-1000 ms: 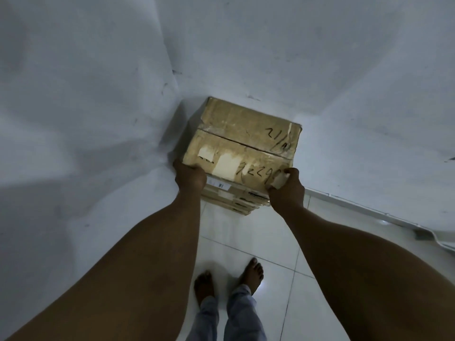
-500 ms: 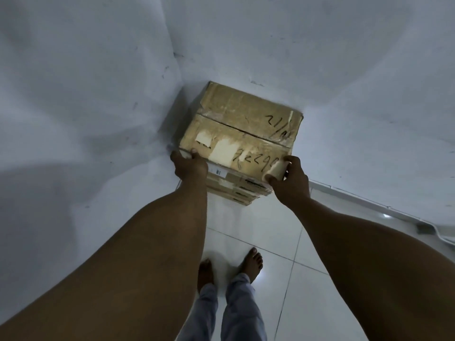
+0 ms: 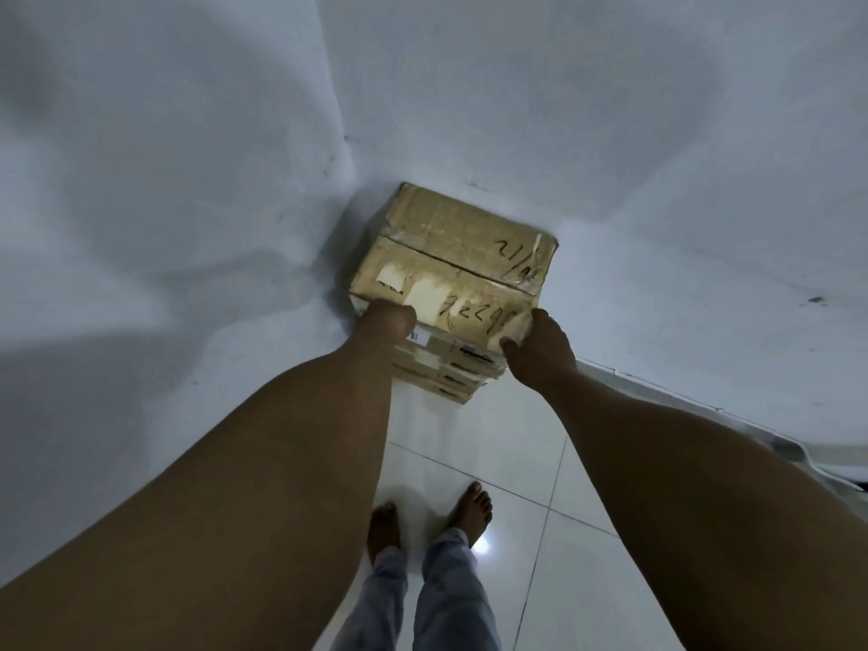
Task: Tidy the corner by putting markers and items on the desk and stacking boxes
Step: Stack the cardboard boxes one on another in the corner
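Observation:
A taped brown cardboard box (image 3: 451, 249) with black handwriting lies on top of a stack of flatter boxes (image 3: 446, 368) in the corner of two white walls. My left hand (image 3: 386, 321) grips the box's near left edge with curled fingers. My right hand (image 3: 535, 343) grips the near right corner, where a pale strip of tape or paper (image 3: 509, 327) shows between thumb and fingers. The fingertips of both hands are hidden.
White walls (image 3: 188, 180) close in on the left and behind the stack. A skirting rail (image 3: 681, 397) runs along the right wall. My bare feet (image 3: 469, 509) stand on glossy white floor tiles (image 3: 469, 439) just in front of the stack.
Both hands stay on the top box's near edge. The left hand's fingers have curled in tighter, and more of the lower stack's front shows under the box.

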